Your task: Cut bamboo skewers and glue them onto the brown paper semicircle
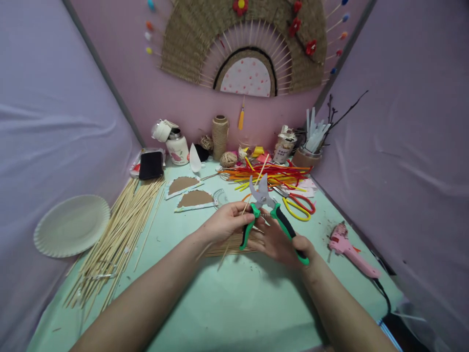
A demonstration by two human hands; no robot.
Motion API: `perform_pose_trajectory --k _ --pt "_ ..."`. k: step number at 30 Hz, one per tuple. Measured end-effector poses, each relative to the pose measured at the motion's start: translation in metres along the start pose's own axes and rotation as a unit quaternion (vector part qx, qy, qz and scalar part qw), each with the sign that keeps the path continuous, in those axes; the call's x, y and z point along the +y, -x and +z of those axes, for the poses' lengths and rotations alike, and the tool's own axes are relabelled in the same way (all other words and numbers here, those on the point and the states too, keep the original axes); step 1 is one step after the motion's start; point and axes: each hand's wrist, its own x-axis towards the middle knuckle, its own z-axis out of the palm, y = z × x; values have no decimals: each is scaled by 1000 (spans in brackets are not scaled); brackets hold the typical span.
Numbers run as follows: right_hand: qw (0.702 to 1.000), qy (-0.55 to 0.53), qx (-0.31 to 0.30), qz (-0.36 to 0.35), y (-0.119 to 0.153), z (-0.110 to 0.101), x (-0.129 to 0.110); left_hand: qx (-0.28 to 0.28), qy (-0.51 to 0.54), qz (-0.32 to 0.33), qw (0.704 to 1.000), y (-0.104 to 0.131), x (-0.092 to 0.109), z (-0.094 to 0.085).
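Green-and-black metal pruning shears (263, 198): spread, gripped by right hand (277, 242).
Slender pale wooden stick (263, 167): pinched by left hand (226, 222).

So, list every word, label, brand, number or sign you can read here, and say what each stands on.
Nothing can be read for certain.
Jar label: dark characters, too small and blurred to read.
Clear protractor: scale marks, too small to read.
White bottle: a pink picture, no legible words.
Green-handled shears: no lettering can be made out.
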Motion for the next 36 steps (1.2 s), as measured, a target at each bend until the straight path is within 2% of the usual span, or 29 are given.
perform_pose_trajectory --k 4,9,12,16,20,24,28,36 --pt "1000 0 11 18 -9 13 9 81 -119 13 990 -2 -5 3" --pt "988 127 71 59 -7 30 -2 133 -212 -29 968 4 10 7" --pt "982 140 111 56 -3 31 1 168 -229 -34 958 6 18 -2" --pt "986 72 150 20 2 23 13 169 -192 -36 966 8 24 -20" --pt "993 58 95 41 8 13 19 166 -176 -23 970 11 27 -27" --pt "990 114 43 72 17 8 22 175 -206 -22 962 12 28 -24" --pt "974 205 43 91 23 10 21 181 -258 -8 949 12 28 -24" --pt "940 315 72 106 25 20 15 190 -364 -4 912 13 27 -19"
